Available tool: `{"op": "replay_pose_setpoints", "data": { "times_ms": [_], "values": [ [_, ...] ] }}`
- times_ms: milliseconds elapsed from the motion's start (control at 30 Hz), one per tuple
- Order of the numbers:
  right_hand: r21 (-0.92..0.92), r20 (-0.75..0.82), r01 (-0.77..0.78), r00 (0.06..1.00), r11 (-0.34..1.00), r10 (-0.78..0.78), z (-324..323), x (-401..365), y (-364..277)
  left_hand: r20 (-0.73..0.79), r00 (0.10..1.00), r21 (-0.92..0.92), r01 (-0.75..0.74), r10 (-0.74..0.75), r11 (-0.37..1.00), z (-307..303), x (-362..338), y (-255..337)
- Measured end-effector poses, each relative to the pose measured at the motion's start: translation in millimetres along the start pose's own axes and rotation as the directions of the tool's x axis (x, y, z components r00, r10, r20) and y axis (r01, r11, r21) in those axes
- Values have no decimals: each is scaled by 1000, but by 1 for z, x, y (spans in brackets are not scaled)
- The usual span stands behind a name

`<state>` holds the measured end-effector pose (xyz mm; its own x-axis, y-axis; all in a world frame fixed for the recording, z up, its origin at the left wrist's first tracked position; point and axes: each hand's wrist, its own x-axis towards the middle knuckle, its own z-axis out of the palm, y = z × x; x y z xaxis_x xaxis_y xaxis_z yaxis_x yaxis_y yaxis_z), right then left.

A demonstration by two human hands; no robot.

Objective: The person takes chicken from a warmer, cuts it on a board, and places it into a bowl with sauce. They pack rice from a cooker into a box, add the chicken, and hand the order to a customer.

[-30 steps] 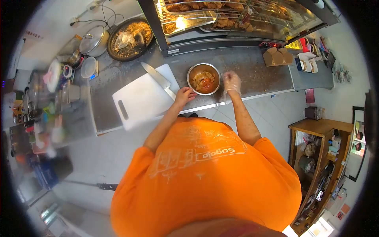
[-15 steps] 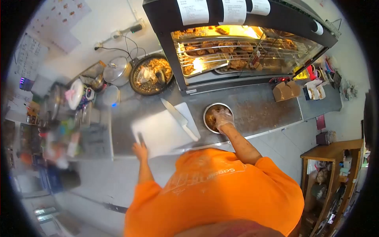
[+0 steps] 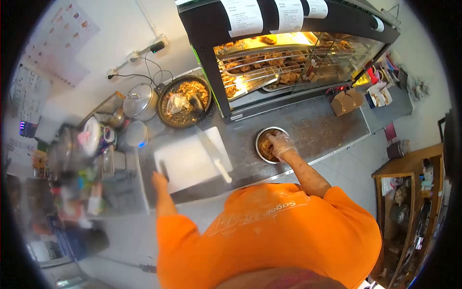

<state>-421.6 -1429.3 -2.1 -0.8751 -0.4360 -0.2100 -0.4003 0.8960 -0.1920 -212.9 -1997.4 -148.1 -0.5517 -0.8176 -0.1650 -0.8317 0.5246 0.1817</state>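
My right hand (image 3: 282,146), in a clear plastic glove, reaches into a round metal bowl (image 3: 257,149) of brown food (image 3: 265,148). Its fingers are bent down onto the food, partly hidden. At the left edge of a white cutting board (image 3: 185,168), my bare left hand (image 3: 159,181) is closed around a short dark rod-like thing (image 3: 164,170), whose kind I cannot tell. A large knife (image 3: 210,150) with a white handle lies slantwise across the board's right side, the handle pointing toward me.
Behind the bowl stands a glass-fronted warming cabinet (image 3: 231,107) with fried pieces on racks. A black pan (image 3: 166,120) of crumbly brown food and a lidded metal pot (image 3: 140,102) stand behind the board. Cardboard food boxes (image 3: 346,102) sit at the right. Containers crowd the left.
My view has shifted slightly, so bowl and board appear displaced. My left hand has moved left relative to the board, still closed on the dark thing. My right hand stays in the bowl.
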Motion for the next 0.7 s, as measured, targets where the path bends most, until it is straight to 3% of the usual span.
{"op": "replay_pose_setpoints", "data": {
  "times_ms": [100,167,233,267,300,367,400,433,500,567,600,667,700],
  "values": [
    [0,57,-39,998,999,39,-5,-3,-5,-18,999,-87,-49,48,995,10,16,-1],
    [18,-20,-20,1000,1000,20,-10,-8,-5,-299,950,-207,20,-83,978,-3,0,34],
    [154,-27,-90,995,984,95,-20,-8,-6,-399,916,-148,-7,-53,989,-45,-45,92],
    [253,-142,-66,984,965,105,-28,-15,-9,-397,918,-89,-11,-26,996,-39,-54,103],
    [251,-134,-59,986,966,95,-27,-15,-8,-394,919,-33,-14,0,999,-32,-60,112],
    [447,-122,-196,953,873,277,-19,-14,1,-97,969,-173,-241,227,955,-16,-77,120],
    [485,-267,-127,921,865,285,13,-5,23,-298,900,-379,-416,317,827,-2,-101,133],
    [479,-287,-172,896,861,339,13,-3,31,-497,801,-518,-582,333,627,18,-133,150],
    [474,-275,-269,859,838,432,16,0,45,-326,849,-653,-520,415,550,-19,-203,198],
    [472,-255,-307,850,827,461,17,4,56,-44,861,-802,-333,507,496,-1,-224,212],
    [523,-258,-252,864,815,433,15,3,58,-38,868,-802,-323,496,502,9,-235,215],
    [588,-251,-199,877,784,410,11,5,55,137,819,-805,-236,557,544,22,-250,220],
    [580,-254,-172,890,796,378,13,7,51,122,838,-808,-227,532,543,20,-253,216]
  ]
}}
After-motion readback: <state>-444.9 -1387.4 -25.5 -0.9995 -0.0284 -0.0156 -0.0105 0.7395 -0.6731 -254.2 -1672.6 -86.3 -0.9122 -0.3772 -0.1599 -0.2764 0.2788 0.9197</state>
